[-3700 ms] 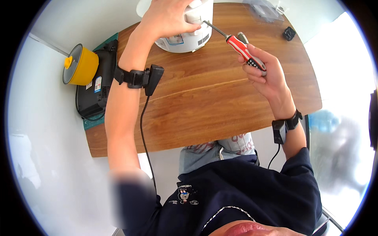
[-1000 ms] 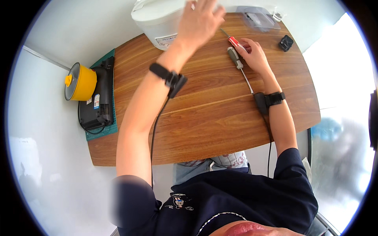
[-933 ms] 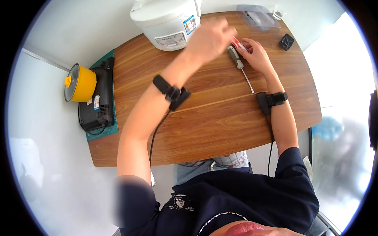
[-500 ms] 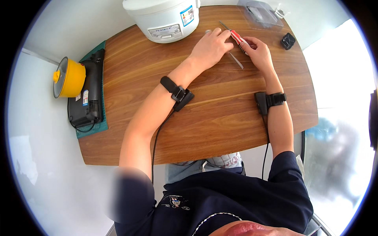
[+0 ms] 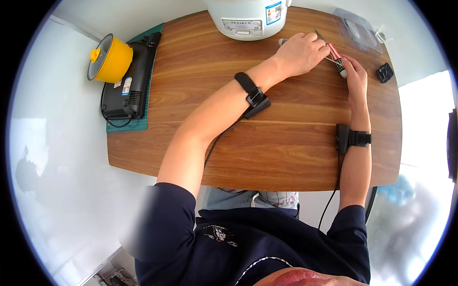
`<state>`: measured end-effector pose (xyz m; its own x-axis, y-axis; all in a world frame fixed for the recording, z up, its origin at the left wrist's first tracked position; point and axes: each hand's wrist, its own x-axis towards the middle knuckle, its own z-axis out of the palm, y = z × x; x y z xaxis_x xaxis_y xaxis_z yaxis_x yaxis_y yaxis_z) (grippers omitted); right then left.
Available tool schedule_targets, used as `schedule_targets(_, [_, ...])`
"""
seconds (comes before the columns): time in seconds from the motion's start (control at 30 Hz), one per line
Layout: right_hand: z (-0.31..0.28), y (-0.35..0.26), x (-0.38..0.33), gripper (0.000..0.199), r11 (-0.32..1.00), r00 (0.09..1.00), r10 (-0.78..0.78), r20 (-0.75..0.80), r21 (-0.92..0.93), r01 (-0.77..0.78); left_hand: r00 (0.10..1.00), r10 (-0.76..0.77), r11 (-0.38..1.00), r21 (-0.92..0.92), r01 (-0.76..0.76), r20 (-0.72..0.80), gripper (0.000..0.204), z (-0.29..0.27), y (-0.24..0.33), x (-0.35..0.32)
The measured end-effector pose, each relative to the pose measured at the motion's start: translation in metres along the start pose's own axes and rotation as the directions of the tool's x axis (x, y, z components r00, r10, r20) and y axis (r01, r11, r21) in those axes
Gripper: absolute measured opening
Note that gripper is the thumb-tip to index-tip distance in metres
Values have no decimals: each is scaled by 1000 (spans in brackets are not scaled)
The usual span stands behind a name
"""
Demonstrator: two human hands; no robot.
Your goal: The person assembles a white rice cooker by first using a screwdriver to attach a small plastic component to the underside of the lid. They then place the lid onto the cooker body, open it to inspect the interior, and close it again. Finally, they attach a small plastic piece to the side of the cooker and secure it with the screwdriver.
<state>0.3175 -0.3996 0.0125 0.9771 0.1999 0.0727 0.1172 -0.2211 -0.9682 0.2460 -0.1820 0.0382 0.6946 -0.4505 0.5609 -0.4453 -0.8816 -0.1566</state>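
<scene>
At the far right of the table, my right hand (image 5: pixel 355 74) pinches the lower end of a screwdriver-like tool (image 5: pixel 336 53). Its handle is patterned red, white and black, and a thin dark shaft (image 5: pixel 319 34) points up and left. My left hand (image 5: pixel 305 53) lies right beside it, fingers curled and closed, partly hiding its upper part. From under those fingers a thin pale rod (image 5: pixel 332 60) crosses toward the patterned handle. A grey rounded end (image 5: pixel 282 42) shows on the other side of my left hand. Whether rod and grey end are one piece is hidden.
A white rice cooker (image 5: pixel 248 21) stands at the back. A clear plastic box (image 5: pixel 358 31) and a small black object (image 5: pixel 384 73) lie at the right. At the left, a yellow pot (image 5: pixel 114 59) sits on a black appliance (image 5: pixel 125 102) over a green mat (image 5: pixel 136 125).
The view has shifted, so table and hands sit further right in it. The pale rod has swung from pointing steeply toward me to lying more crosswise, meeting the patterned handle.
</scene>
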Motion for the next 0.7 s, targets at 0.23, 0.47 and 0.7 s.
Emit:
schedule_targets(0.23, [1,5,5,33,996,998,34,-53,80,-30,977,-209,971,122,204,36,11,0,-3,5])
schedule_targets(0.47, [20,0,-7,48,950,990,-135,-48,-291,115,821,-522,826,-105,554,232,23,22,-28,29])
schedule_targets(0.7, [29,-12,-18,60,896,965,-255,67,-358,262,568,-699,520,-237,820,434,40,52,-55,42])
